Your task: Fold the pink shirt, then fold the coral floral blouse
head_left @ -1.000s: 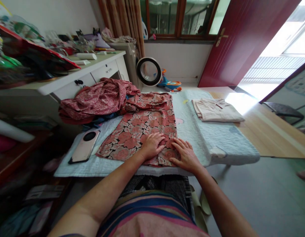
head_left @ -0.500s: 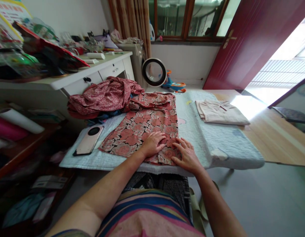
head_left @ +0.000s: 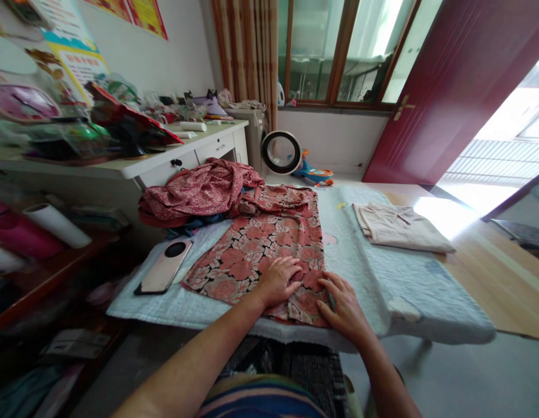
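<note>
A red-and-black rose-patterned garment [head_left: 256, 244] lies partly folded on the pale blue quilted cover [head_left: 360, 307], its far end bunched up. My left hand [head_left: 280, 280] rests on the cloth near its middle, fingers stretched out over the fabric. At the right edge of the garment, my right hand [head_left: 342, 302] lies with fingers apart, fingertips at the border of the cloth. Neither hand grips anything. To the left of the garment is a phone [head_left: 165, 268] with a round dark camera ring. A folded beige garment [head_left: 400, 227] sits on the right of the cover.
A heap of red patterned clothes [head_left: 200, 188] is piled behind the phone, against the white desk [head_left: 186, 159]. Beyond the table, a washing machine door [head_left: 281, 152] hangs open beside a blue and orange ride-on toy [head_left: 315, 173]. A red door [head_left: 444, 87] stands open at right.
The camera has tilted up, so everything sits lower in view. Both hands stay on the garment in nearly the same places; the cloth looks unchanged.
</note>
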Demonstrator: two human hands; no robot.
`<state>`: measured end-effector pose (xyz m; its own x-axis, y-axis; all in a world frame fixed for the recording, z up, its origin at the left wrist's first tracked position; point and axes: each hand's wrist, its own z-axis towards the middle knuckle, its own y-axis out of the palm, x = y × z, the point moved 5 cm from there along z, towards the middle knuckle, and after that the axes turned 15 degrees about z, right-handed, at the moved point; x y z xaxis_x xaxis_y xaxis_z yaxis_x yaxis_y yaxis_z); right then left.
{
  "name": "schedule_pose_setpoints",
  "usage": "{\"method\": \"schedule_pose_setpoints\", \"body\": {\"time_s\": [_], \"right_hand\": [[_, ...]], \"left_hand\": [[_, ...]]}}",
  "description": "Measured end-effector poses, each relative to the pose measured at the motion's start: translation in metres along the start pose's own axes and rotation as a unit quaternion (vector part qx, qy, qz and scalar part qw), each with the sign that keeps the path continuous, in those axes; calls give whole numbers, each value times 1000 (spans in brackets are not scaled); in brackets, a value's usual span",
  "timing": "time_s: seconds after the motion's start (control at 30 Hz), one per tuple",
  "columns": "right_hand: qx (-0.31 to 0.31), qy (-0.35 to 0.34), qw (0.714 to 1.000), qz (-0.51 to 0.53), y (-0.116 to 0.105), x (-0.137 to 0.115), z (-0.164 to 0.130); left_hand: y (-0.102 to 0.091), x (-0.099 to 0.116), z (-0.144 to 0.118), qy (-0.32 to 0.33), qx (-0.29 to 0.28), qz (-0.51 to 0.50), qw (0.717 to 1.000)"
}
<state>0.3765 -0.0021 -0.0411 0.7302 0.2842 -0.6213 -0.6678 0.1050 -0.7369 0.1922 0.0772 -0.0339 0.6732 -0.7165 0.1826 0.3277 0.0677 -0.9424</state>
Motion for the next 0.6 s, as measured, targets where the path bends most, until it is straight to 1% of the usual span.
{"method": "schedule_pose_setpoints", "body": {"time_s": [0.13, 0.27, 0.33, 0.4, 0.47, 0.5, 0.53, 0.57, 0.6], "right_hand": [[24, -6, 1000, 14, 3, 8, 0], [41, 0, 999, 34, 3, 13, -1], [51, 10, 998, 42, 1, 14, -1], [58, 24, 997, 48, 0, 15, -1], [61, 36, 996, 54, -1, 16, -1], [62, 40, 996, 56, -1, 16, -1], [63, 43, 995, 58, -1, 17, -2], [64, 46, 995, 59, -1, 17, -2], [65, 49, 995, 59, -1, 18, -2]], "left_hand": [[0, 0, -1, 5, 17, 0, 1000], [-3, 3, -1, 4, 14, -18, 1000], [-4, 4, -1, -6, 10, -39, 999], [-5, 1, 2, -24, 0, -84, 996], [-9, -10, 7, -48, -7, -152, 987], [-13, -20, 11, -64, -2, -179, 982], [-19, -34, 16, -78, 10, -197, 977], [-27, -52, 22, -103, 36, -194, 975], [-37, -72, 28, -123, 64, -167, 976]]}}
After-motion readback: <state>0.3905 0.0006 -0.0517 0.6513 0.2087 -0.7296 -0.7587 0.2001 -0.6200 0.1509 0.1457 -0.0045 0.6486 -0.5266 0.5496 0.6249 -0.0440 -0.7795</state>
